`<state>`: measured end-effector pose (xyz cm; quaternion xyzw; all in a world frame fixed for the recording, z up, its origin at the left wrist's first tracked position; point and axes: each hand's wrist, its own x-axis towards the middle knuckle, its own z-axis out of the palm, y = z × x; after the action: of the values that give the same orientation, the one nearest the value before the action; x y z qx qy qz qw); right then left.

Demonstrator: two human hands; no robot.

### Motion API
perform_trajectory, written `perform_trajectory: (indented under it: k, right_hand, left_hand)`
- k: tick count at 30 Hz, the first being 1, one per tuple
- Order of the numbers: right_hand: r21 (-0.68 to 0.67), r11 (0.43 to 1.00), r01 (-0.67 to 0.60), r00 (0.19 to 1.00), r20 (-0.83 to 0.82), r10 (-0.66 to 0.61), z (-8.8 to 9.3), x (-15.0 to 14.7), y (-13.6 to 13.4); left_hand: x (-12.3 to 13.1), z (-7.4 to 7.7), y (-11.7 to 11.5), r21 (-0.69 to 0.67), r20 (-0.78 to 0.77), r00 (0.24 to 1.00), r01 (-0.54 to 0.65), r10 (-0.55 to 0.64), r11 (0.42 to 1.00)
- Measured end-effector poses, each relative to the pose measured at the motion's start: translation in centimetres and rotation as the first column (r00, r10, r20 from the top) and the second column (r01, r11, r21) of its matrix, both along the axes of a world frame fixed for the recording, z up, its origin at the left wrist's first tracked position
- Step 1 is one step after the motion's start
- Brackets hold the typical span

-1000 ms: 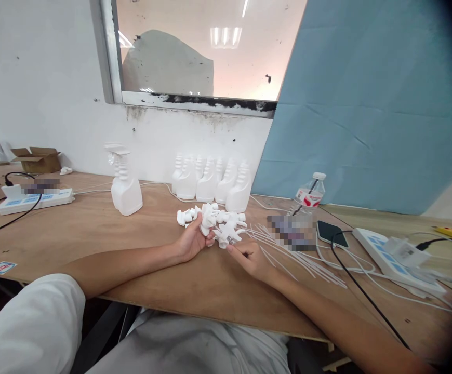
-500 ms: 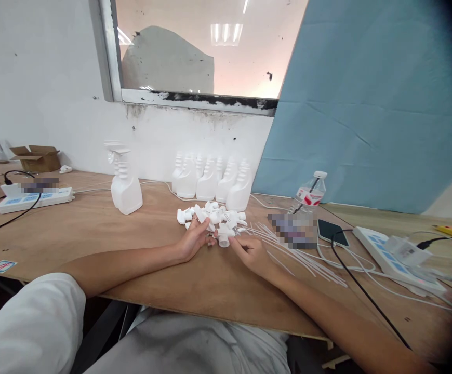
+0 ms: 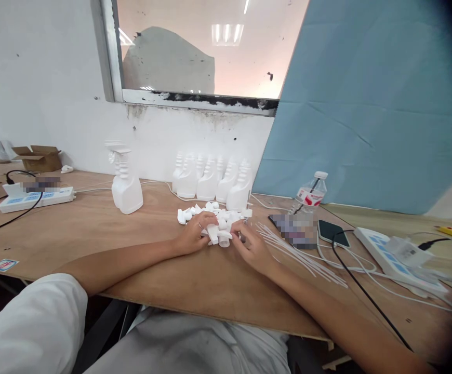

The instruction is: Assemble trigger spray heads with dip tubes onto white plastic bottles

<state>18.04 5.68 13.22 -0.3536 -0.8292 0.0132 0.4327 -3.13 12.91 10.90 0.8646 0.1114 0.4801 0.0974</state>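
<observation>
I had the left hand [image 3: 192,235] partly closed, fingers curled on a white spray head [image 3: 212,234] at the near edge of a heap of white sprayer parts [image 3: 189,213] on the wooden table [image 3: 163,280]. The right hand [image 3: 254,248] I saw bent-fingered and slightly parted at the heap's right side, but I couldn't tell whether it gripped anything; thin white tubes [image 3: 300,254] lay just beside it, white bottles [image 3: 206,187] upright behind.
</observation>
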Motion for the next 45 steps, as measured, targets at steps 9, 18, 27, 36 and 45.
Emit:
perform_trajectory:
  k: [9, 18, 27, 36, 45]
  right_hand:
    - [-0.01, 0.995, 0.095, 0.991, -0.099, -0.095, -0.2, 0.2, 0.2]
    - [-0.071, 0.993, 0.089, 0.993, -0.066, -0.094, -0.9, 0.1, 0.6]
    - [-0.055, 0.997, 0.062, 0.998, -0.027, -0.064, -0.6, -0.2, 0.2]
    - [-0.093, 0.994, 0.051, 0.998, -0.037, -0.055, -0.9, -0.2, 0.4]
    - [-0.099, 0.992, 0.075, 0.997, -0.028, -0.078, -0.8, 0.0, 0.4]
  left_hand:
    - [-0.1, -0.1, 1.0, 0.001, -0.129, 0.965, -0.232, 0.23, 0.973]
    - [-1.5, 1.4, 0.7, 0.006, -0.157, 0.975, -0.156, 0.155, 0.988]
    - [-12.0, 8.7, 5.6, -0.017, -0.04, 0.277, -0.961, 0.96, 0.277]
    - [-16.6, 7.7, 5.2, 0.007, -0.279, -0.043, -0.999, 0.959, -0.042]
    - [-15.5, 6.9, 6.0, -0.127, -0.465, 0.194, -0.98, 0.864, 0.151]
